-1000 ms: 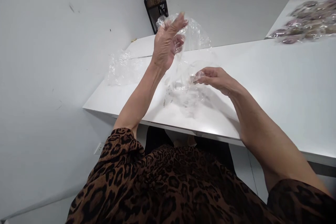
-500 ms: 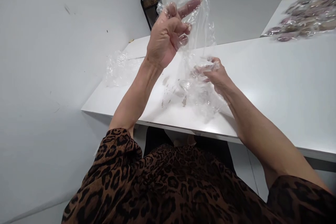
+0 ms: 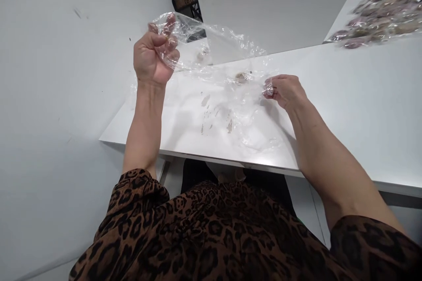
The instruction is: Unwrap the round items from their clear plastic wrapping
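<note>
A sheet of clear plastic film [image 3: 214, 44] stretches between my two hands above the white table [image 3: 329, 109]. My left hand [image 3: 156, 50], raised at the left, has its fingers curled in the film, which covers the fingertips. Lower and to the right, my right hand [image 3: 283, 90] pinches the film's other end. Crumpled film hangs from there down onto the table. Behind the film, near the table's back edge, a small brown round thing [image 3: 242, 77] shows through; its kind is unclear. Greyish-brown smears [image 3: 230, 125] mark the tabletop under the film.
At the back right lie several wrapped roundish pieces [image 3: 379, 22] under shiny plastic. A dark holder with bottles [image 3: 186, 0] stands at the back left by the wall. The table's front edge runs close to my body.
My left hand has moved left and slightly down, drawing the film out sideways. My right hand has shifted slightly right. The brown round thing has come into sight between them.
</note>
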`<state>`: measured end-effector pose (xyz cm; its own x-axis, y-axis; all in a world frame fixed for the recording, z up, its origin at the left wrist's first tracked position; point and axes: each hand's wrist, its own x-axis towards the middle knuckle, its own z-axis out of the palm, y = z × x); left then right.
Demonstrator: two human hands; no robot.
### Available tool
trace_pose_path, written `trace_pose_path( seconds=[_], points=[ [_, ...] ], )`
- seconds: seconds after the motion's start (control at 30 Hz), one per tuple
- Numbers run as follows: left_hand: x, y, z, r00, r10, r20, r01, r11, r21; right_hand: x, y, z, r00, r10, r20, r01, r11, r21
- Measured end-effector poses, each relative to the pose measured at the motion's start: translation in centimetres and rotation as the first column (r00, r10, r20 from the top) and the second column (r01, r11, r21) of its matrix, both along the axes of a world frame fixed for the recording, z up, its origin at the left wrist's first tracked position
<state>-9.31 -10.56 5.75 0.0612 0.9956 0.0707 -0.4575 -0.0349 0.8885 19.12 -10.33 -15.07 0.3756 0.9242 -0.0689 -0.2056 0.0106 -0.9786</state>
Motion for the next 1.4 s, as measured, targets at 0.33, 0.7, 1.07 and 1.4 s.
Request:
trace_pose_path(
  seconds=[0.33,0.7,1.07,1.4],
  points=[
    [-0.7,4.6,-9.7,0.968,0.188,-0.168,-0.23,0.931,-0.282,1.1,-0.3,0.0,0.998,-0.059,-0.011,0.058,0.995,-0.08],
    [4.2,-0.7,-19.3,0.948,-0.115,-0.296,-0.064,0.843,-0.534,-1.6,-2.6,3.0,0.993,0.109,0.047,-0.116,0.971,0.21],
    [1.2,2.3,-14.5,0.984,0.043,-0.17,-0.11,0.909,-0.402,2.2,-0.2,1.4,0.959,-0.25,-0.135,0.24,0.967,-0.087],
    [3.9,2.3,-11.4,0.977,-0.139,-0.161,0.09,0.956,-0.279,2.1,0.5,0.2,0.879,-0.478,-0.005,0.477,0.877,0.054]
  ],
)
